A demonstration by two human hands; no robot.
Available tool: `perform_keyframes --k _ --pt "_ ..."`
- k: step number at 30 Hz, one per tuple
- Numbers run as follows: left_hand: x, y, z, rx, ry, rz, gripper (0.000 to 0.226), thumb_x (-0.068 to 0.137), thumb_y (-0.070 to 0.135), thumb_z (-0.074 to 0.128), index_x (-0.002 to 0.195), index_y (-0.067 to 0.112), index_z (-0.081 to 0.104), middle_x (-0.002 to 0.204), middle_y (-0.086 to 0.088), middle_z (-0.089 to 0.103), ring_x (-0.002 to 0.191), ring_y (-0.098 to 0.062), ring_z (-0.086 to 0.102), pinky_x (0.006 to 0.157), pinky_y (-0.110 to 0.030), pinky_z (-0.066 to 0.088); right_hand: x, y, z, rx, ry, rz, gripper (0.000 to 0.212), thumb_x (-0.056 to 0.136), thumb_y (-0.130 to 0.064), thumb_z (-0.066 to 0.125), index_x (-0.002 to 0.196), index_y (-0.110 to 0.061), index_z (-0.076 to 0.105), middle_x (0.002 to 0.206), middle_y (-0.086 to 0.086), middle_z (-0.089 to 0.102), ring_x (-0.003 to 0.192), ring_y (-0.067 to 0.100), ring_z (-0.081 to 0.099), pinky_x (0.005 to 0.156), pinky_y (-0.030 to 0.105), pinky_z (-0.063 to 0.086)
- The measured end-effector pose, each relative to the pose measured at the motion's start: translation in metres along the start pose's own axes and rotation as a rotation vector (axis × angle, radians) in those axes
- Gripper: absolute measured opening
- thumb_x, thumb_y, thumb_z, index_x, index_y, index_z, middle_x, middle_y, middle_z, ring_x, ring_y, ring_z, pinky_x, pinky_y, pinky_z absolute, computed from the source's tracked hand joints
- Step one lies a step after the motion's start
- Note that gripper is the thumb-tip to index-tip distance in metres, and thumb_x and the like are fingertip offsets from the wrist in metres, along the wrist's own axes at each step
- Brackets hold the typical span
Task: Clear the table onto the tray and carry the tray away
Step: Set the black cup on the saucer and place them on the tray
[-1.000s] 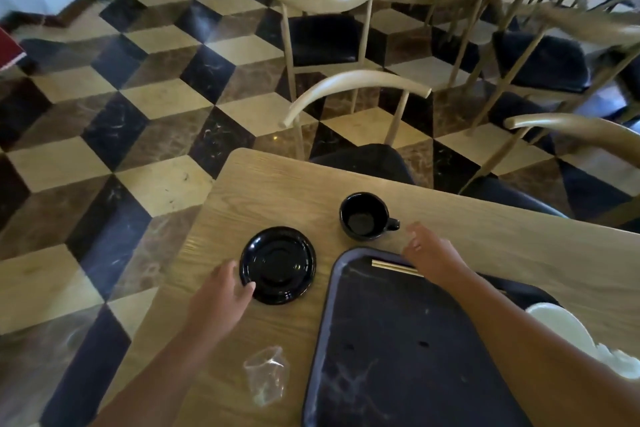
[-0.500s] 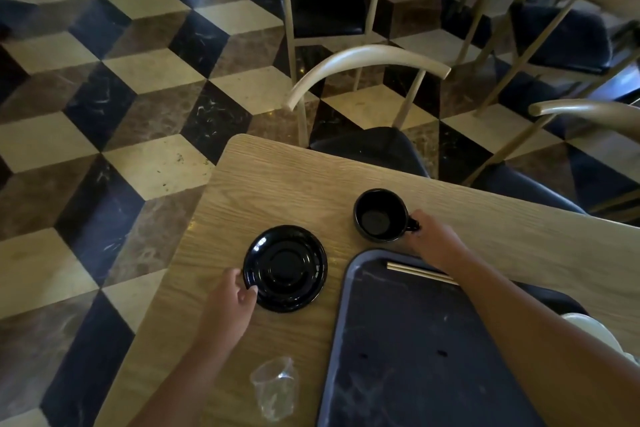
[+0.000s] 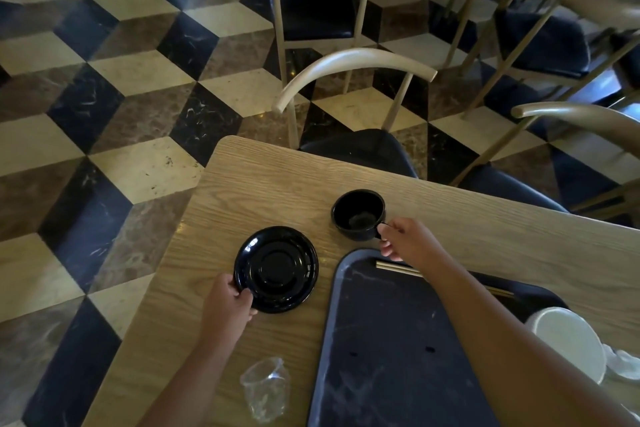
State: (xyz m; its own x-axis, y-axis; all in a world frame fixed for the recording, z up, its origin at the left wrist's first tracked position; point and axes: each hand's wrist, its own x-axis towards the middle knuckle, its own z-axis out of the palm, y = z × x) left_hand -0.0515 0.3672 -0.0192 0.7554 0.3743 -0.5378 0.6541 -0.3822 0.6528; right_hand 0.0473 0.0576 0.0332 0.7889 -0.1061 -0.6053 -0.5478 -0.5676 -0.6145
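Note:
A black saucer lies on the wooden table, left of a dark tray. My left hand pinches the saucer's near left rim. A black cup stands just beyond the tray's far left corner, and my right hand grips its handle. Wooden chopsticks lie on the tray's far edge, partly under my right forearm. A white bowl sits at the tray's right side. A crumpled clear plastic cup lies on the table near me, left of the tray.
A wooden chair with a dark seat is pushed in at the table's far side, another chair to its right. More chairs stand behind. The table's left edge drops to a checkered marble floor.
My left hand slid forward and closed on the saucer's rim. My right hand reached past the tray corner and took the cup's handle. The view tilted down slightly.

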Motion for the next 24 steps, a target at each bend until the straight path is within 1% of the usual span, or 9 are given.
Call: perform_keyframes --k 2,4,8,10,12,15,18,21,24 --pt "0.0 0.002 0.002 -0.05 0.017 -0.024 0.032 0.092 0.005 0.059 0.122 0.004 0.049 0.087 -0.006 0.064 0.066 -0.024 0.072 0.051 -0.026 0.058 -0.004 -0.001 0.004 0.027 0.042 0.001 0.029 0.096 -0.029 0.053 0.077 -0.011 0.065 0.078 0.012 0.075 0.077 0.028 0.073 0.081 0.049 0.06" --pt "0.0 0.006 0.003 -0.092 0.024 -0.047 0.022 0.091 0.003 0.058 0.111 0.007 0.049 0.089 -0.006 0.062 0.069 -0.027 0.072 0.046 -0.021 0.055 -0.01 -0.001 0.007 0.032 0.078 -0.002 0.031 0.096 -0.029 0.051 0.074 -0.013 0.064 0.076 0.011 0.075 0.077 0.028 0.073 0.081 0.049 0.06" --pt "0.0 0.01 0.005 -0.135 0.027 -0.042 0.019 0.089 0.002 0.058 0.104 0.008 0.048 0.094 -0.014 0.061 0.074 -0.027 0.071 0.054 -0.035 0.061 -0.022 0.008 0.008 0.064 0.144 -0.001 0.033 0.093 -0.033 0.049 0.074 -0.012 0.067 0.071 0.007 0.075 0.075 0.025 0.072 0.082 0.051 0.059" --pt "0.0 0.012 0.005 -0.164 0.034 -0.026 0.019 0.088 0.002 0.06 0.103 0.007 0.048 0.095 -0.015 0.06 0.076 -0.025 0.07 0.058 -0.042 0.062 -0.03 0.016 0.008 0.137 0.169 0.003 0.033 0.094 -0.034 0.05 0.076 -0.013 0.069 0.073 0.004 0.075 0.075 0.02 0.073 0.081 0.049 0.06" --pt "0.0 0.015 0.003 -0.188 0.03 -0.019 0.02 0.088 0.003 0.06 0.105 0.005 0.05 0.097 -0.017 0.06 0.077 -0.024 0.069 0.062 -0.047 0.062 -0.038 0.023 0.007 0.217 0.189 -0.001 0.033 0.095 -0.035 0.052 0.078 -0.013 0.07 0.076 0.003 0.077 0.077 0.017 0.074 0.082 0.047 0.061" --pt "-0.001 0.018 0.002 -0.178 -0.002 -0.017 0.02 0.089 0.007 0.06 0.108 0.003 0.055 0.101 -0.017 0.062 0.075 -0.023 0.072 0.063 -0.047 0.062 -0.049 0.034 0.002 0.306 0.211 -0.029 0.034 0.096 -0.036 0.051 0.082 -0.012 0.072 0.078 0.003 0.078 0.08 0.019 0.074 0.083 0.049 0.06" --pt "-0.006 0.024 0.0 -0.194 -0.005 -0.019 0.015 0.089 0.006 0.059 0.103 0.003 0.058 0.1 -0.02 0.062 0.074 -0.023 0.073 0.067 -0.049 0.062 -0.063 0.043 -0.004 0.336 0.236 -0.067 0.034 0.097 -0.034 0.051 0.082 -0.013 0.073 0.079 0.005 0.077 0.081 0.02 0.075 0.085 0.05 0.06" --pt "-0.016 0.031 0.0 -0.254 0.005 -0.018 0.012 0.088 0.001 0.058 0.1 0.0 0.058 0.099 -0.025 0.061 0.084 -0.029 0.07 0.067 -0.046 0.062 -0.079 0.053 -0.012 0.346 0.274 -0.098 0.034 0.098 -0.031 0.05 0.082 -0.011 0.072 0.079 0.006 0.077 0.081 0.02 0.074 0.085 0.049 0.059" --pt "-0.032 0.038 0.001 -0.278 -0.006 -0.013 0.007 0.089 -0.002 0.056 0.091 0.004 0.057 0.092 -0.019 0.061 0.086 -0.029 0.069 0.069 -0.044 0.062 -0.094 0.064 -0.021 0.376 0.28 -0.123 0.037 0.1 -0.029 0.046 0.082 -0.009 0.072 0.079 0.01 0.076 0.081 0.027 0.073 0.084 0.05 0.059"
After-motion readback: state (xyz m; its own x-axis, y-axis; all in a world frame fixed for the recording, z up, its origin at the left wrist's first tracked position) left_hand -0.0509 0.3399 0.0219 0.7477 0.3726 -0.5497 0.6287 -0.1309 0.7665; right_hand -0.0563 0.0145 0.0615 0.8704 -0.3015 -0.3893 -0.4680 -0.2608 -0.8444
